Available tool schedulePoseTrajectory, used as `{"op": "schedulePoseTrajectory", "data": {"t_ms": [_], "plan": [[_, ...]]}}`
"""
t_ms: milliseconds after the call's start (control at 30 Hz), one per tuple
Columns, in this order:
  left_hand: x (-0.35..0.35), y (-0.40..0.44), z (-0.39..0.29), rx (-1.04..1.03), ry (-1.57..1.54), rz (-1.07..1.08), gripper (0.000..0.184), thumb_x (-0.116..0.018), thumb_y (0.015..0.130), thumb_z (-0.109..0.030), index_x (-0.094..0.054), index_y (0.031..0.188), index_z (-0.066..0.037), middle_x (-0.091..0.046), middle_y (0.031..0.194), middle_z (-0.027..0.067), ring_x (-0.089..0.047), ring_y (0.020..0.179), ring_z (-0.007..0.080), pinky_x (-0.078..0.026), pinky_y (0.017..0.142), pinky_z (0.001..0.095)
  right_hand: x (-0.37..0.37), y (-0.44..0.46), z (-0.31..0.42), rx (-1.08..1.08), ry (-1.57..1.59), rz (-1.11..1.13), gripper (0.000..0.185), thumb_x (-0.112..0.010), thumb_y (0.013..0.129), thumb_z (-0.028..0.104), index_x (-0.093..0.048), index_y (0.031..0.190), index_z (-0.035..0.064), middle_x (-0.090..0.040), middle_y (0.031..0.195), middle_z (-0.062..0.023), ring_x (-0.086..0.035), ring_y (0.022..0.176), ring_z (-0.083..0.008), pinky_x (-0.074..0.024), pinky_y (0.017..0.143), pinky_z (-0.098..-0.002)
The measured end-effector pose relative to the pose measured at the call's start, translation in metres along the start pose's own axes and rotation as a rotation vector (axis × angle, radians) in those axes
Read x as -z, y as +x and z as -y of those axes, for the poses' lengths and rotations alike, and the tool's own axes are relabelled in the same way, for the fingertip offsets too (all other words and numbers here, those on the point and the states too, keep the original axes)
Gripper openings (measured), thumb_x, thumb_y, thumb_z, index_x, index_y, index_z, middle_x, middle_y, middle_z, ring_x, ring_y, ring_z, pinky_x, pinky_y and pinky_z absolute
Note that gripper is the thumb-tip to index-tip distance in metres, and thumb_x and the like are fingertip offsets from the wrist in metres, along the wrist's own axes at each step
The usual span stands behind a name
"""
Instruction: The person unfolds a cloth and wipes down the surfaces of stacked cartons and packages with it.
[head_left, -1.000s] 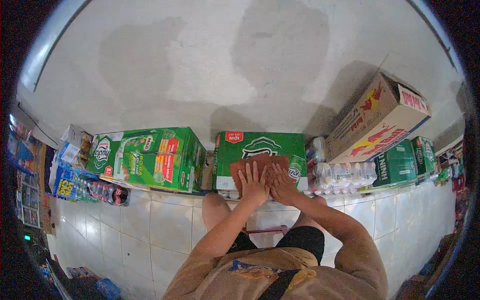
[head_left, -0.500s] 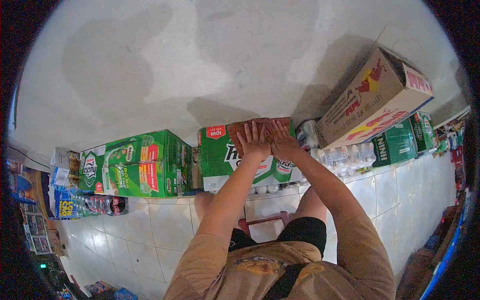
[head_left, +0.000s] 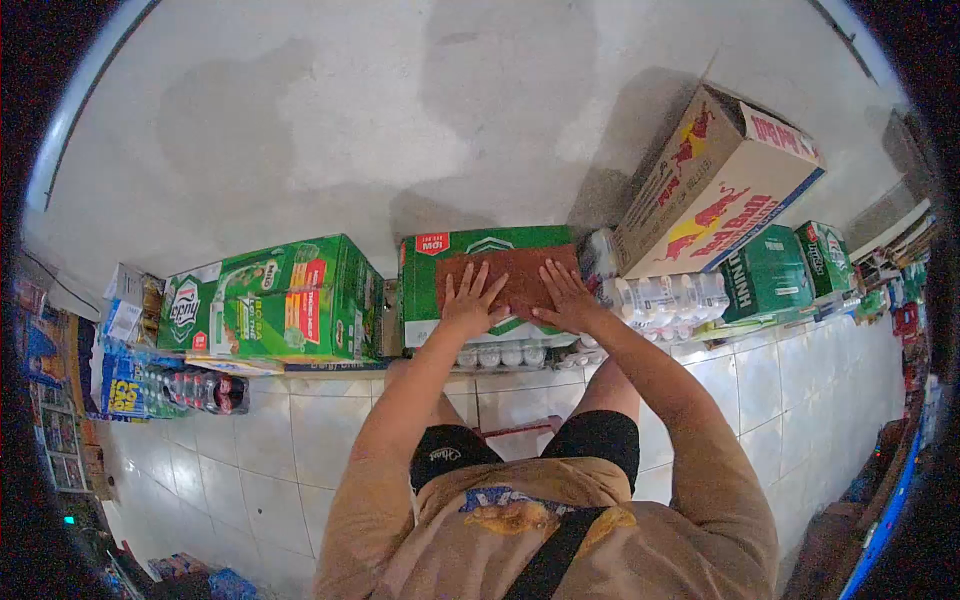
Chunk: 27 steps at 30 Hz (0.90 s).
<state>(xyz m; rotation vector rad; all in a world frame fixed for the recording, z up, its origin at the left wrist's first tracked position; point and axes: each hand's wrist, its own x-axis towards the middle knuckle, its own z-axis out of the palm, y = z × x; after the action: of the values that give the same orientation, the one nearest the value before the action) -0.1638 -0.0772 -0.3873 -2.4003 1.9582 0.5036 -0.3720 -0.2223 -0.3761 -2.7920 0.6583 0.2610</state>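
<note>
A reddish-brown cloth lies spread flat on top of a green and white carton against the wall. My left hand rests palm down near the cloth's left part, fingers spread apart. On its right part lies my right hand, also flat with the fingers apart. Neither hand is closed round anything. Part of the carton's lettering is hidden under the cloth and hands. Shrink-wrapped cans show below the carton's near edge.
To the left stands a green Milo carton, with dark-drink bottles before it. At right, a tall Red Bull box leans over wrapped cans, beside another green carton. A small red-edged stool is between my legs.
The cloth was bunched higher under my hands and now lies wider and flatter. My hands have moved apart and nearer to me. The camera view has shifted slightly.
</note>
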Motion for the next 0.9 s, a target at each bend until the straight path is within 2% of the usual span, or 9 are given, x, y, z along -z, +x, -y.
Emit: {"op": "schedulePoseTrajectory", "data": {"t_ms": [67,100,167,267,367,400,500,667,900], "plan": [[0.001,-0.025,-0.001,-0.036,0.008,0.047,0.078,-0.041,0.090,-0.072,-0.018,0.157,-0.040,0.000,0.166,0.0094,0.000,0.153,0.0350,0.000,0.117,0.0654,0.015,-0.018,0.014,0.048,-0.048,0.090,0.094,-0.044,0.094,0.065,-0.018,0.154,-0.0030,-0.010,0.162,-0.0245,-0.011,0.150,-0.0407,-0.0080,0.121,-0.0537],[0.009,-0.030,-0.004,-0.015,-0.022,0.085,0.076,-0.041,0.091,-0.070,-0.020,0.156,-0.038,-0.002,0.166,0.0100,-0.001,0.152,0.0354,-0.002,0.117,0.0651,0.019,-0.020,0.018,0.071,-0.073,0.131,0.095,-0.045,0.092,0.066,-0.023,0.152,-0.0042,-0.013,0.161,-0.0255,-0.014,0.149,-0.0419,-0.0079,0.121,-0.0552],[0.022,-0.037,-0.013,0.024,-0.085,0.167,0.073,-0.042,0.093,-0.066,-0.025,0.156,-0.034,-0.007,0.166,0.0111,-0.004,0.152,0.0361,-0.005,0.117,0.0645,0.015,-0.013,0.026,0.006,0.025,-0.028,0.091,-0.046,0.093,0.063,-0.025,0.152,-0.0037,-0.015,0.161,-0.0248,-0.015,0.150,-0.0404,-0.0092,0.121,-0.0537],[0.006,-0.018,-0.025,0.136,-0.183,-0.277,0.066,-0.044,0.097,-0.054,-0.031,0.155,-0.025,-0.017,0.164,0.0125,-0.012,0.151,0.0364,-0.010,0.118,0.0625,-0.005,0.009,0.040,-0.038,0.067,-0.209,0.082,-0.043,0.097,0.056,-0.028,0.151,-0.0027,-0.020,0.161,-0.0226,-0.016,0.150,-0.0381,-0.0109,0.121,-0.0527],[-0.034,-0.001,-0.026,0.027,0.027,-0.417,0.059,-0.043,0.100,-0.041,-0.034,0.153,-0.017,-0.024,0.162,0.0126,-0.019,0.150,0.0355,-0.013,0.118,0.0598,-0.027,0.021,0.048,-0.034,-0.031,-0.322,0.071,-0.039,0.099,0.046,-0.029,0.152,-0.0015,-0.022,0.161,-0.0199,-0.018,0.150,-0.0354,-0.0119,0.121,-0.0519],[-0.032,-0.001,-0.030,0.041,-0.006,-0.456,0.058,-0.042,0.100,-0.038,-0.035,0.153,-0.016,-0.025,0.161,0.0117,-0.021,0.149,0.0343,-0.013,0.119,0.0594,-0.027,0.025,0.052,-0.028,-0.076,-0.352,0.068,-0.037,0.100,0.043,-0.029,0.152,-0.0011,-0.022,0.161,-0.0189,-0.018,0.150,-0.0345,-0.0121,0.122,-0.0515],[-0.023,0.021,-0.029,0.048,-0.012,-0.463,0.056,-0.039,0.101,-0.038,-0.035,0.153,-0.017,-0.027,0.161,0.0110,-0.021,0.149,0.0338,-0.012,0.119,0.0586,-0.023,0.040,0.047,-0.065,-0.072,-0.258,0.064,-0.032,0.101,0.034,-0.021,0.155,0.0017,-0.014,0.163,-0.0171,-0.011,0.152,-0.0321,-0.0101,0.122,-0.0497],[-0.011,0.077,-0.017,0.071,-0.006,-0.497,0.055,-0.034,0.102,-0.037,-0.035,0.153,-0.018,-0.029,0.160,0.0109,-0.022,0.149,0.0328,-0.012,0.120,0.0572,-0.013,0.084,0.031,-0.181,-0.019,-0.380,0.062,-0.030,0.102,0.033,-0.021,0.155,0.0018,-0.016,0.163,-0.0161,-0.014,0.151,-0.0323,-0.0111,0.122,-0.0499],[-0.011,0.082,-0.017,0.085,-0.003,-0.488,0.053,-0.031,0.103,-0.035,-0.033,0.154,-0.020,-0.031,0.159,0.0090,-0.023,0.149,0.0301,-0.012,0.120,0.0553,-0.011,0.088,0.030,-0.207,0.020,-0.383,0.063,-0.031,0.100,0.034,-0.024,0.155,0.0036,-0.018,0.163,-0.0147,-0.014,0.151,-0.0311,-0.0084,0.123,-0.0495]]}}
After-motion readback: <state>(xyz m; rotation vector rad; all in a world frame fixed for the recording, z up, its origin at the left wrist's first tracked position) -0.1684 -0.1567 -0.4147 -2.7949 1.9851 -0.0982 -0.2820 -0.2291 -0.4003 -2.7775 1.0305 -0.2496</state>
